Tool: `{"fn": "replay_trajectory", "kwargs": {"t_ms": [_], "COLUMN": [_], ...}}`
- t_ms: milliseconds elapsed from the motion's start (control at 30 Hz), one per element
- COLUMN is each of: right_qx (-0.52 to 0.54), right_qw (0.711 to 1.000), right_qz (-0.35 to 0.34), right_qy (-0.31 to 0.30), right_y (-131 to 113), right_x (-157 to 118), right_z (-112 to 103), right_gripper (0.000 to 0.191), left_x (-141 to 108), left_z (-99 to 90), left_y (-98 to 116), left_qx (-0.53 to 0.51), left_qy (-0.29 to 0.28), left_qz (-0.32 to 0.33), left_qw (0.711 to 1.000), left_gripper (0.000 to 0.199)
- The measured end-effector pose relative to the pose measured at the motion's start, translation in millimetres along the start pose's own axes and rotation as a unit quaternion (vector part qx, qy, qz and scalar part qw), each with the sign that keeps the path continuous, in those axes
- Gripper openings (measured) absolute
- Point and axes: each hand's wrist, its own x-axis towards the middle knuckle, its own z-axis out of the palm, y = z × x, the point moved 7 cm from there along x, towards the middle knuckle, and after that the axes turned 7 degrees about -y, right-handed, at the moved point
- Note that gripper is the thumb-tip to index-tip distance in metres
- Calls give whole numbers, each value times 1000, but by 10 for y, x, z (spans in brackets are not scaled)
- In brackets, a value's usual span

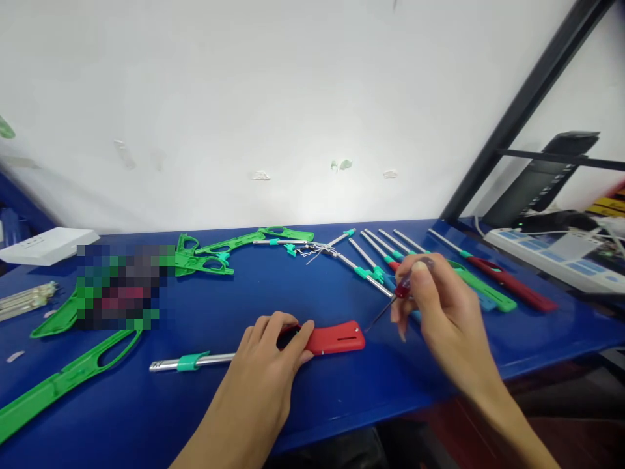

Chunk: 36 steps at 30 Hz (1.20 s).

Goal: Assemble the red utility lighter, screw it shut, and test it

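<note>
A red long-necked utility lighter [336, 337] lies flat on the blue table, its metal tube pointing left with a teal clip [193, 361] around it. My left hand [266, 374] grips the lighter around its trigger opening and covers part of the tube. Just right of the lighter's rounded end, my right hand [449, 319] is closed around a screwdriver [404, 285] with a dark red handle. The screwdriver's thin shaft slants down to the left, and its tip is close to the lighter's end; I cannot tell whether they touch.
Green plastic shell halves [63, 381] lie on the left side. Metal tubes and wires [322, 247] form a loose pile at the back. Several assembled lighters [512, 283] lie to the right, beside a white power strip [551, 257]. A white box [49, 246] stands at the far left.
</note>
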Motion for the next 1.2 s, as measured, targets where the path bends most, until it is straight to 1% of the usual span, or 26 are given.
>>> {"fn": "replay_trajectory", "kwargs": {"t_ms": [133, 300, 467, 600, 767, 900, 1033, 1100, 1133, 1200], "right_qx": [3, -6, -26, -48, -87, -124, -136, -146, -153, -173], "right_qw": [1000, 1000, 1000, 999, 994, 987, 978, 972, 970, 967], "right_qz": [10, 13, 4, -14, -38, -48, -25, -12, -9, -12], "right_qy": [1, -4, -7, -20, -57, -87, -159, -186, -191, -185], "right_y": [61, 74, 50, -15, -125, -233, -298, -316, -325, -341], "right_x": [0, -15, -7, -6, -21, 24, 135, 188, 210, 238], "right_z": [22, 55, 77, 90, 130, 159, 203, 197, 181, 139], "right_gripper": [36, 37, 36, 34, 26, 23, 24, 18, 19, 26], "left_x": [-20, -14, -11, -1, 16, 19, 28, 31, 31, 25], "left_z": [14, 27, 26, 15, 5, -4, -16, -17, -16, -13], "left_y": [-14, -8, -6, -6, 1, 5, 5, 5, 4, 1], "left_qx": [-2, 0, 2, -1, -3, -5, -3, -2, -1, -1], "left_qy": [-9, -13, -8, -2, 6, 7, 4, 1, -1, -4], "left_qz": [-8, -10, -8, -4, -2, 0, 1, 1, 0, -4], "left_qw": [1000, 1000, 1000, 1000, 1000, 1000, 1000, 1000, 1000, 1000], "left_gripper": [35, 35, 35, 35, 35, 34, 35, 35, 35, 35]}}
